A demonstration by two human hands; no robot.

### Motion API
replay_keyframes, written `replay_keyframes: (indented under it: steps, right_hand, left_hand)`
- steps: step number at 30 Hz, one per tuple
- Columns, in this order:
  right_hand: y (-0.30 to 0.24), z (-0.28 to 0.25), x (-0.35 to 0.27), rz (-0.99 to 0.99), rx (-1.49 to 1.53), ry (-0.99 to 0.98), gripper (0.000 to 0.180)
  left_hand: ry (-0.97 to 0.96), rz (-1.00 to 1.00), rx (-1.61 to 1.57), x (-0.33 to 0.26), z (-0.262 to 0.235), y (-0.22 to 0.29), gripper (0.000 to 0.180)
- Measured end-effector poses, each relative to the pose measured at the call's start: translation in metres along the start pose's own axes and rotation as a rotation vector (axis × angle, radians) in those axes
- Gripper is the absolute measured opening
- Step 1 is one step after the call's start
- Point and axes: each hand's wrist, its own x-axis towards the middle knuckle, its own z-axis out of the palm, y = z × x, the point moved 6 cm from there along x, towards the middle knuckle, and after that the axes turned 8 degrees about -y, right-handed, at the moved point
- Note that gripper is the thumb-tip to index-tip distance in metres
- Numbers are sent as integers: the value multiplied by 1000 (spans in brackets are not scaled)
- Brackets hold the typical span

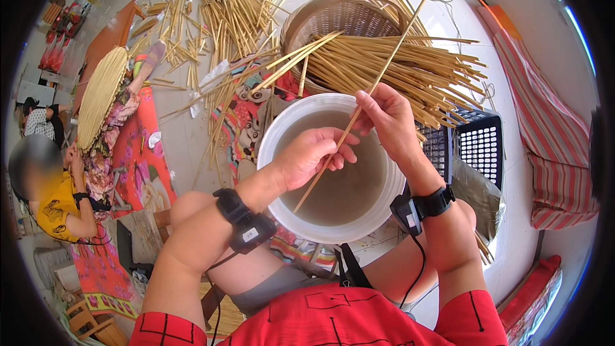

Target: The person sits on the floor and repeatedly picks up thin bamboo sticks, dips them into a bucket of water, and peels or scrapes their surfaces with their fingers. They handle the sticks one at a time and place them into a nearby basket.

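A long, thin straw-coloured stalk runs diagonally through both of my hands. My right hand pinches it between thumb and fingers above the far right rim of a white plastic bucket. Lower on the stalk, my left hand curls its fingers around it over the bucket. The stalk's lower end points down toward the near left side of the bucket, which holds cloudy greyish water. Whether that tip touches the water I cannot tell.
Behind the bucket, a wicker basket carries a thick bundle of stalks. A dark plastic crate stands to the right. Loose stalks litter the floor. At left, another person sits with a round woven straw piece.
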Motion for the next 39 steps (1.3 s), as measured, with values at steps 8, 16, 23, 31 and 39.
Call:
replay_keyframes:
  steps: [8,16,23,31,39]
  right_hand:
    - [-5,4,-2,54,-23,-15,22]
    - [2,7,-1,48,42,-54,20]
    - [0,3,1,-24,18,-63,19]
    - [4,7,-2,31,9,-93,18]
    - [1,3,-3,14,28,-47,18]
  left_hand:
    - [5,3,2,-1,-8,-4,26]
    - [21,8,-12,-1,-6,-1,26]
    - [7,45,1,0,6,1,36]
    - [18,2,32,-1,-6,-3,25]
    - [46,69,19,1,4,1,31]
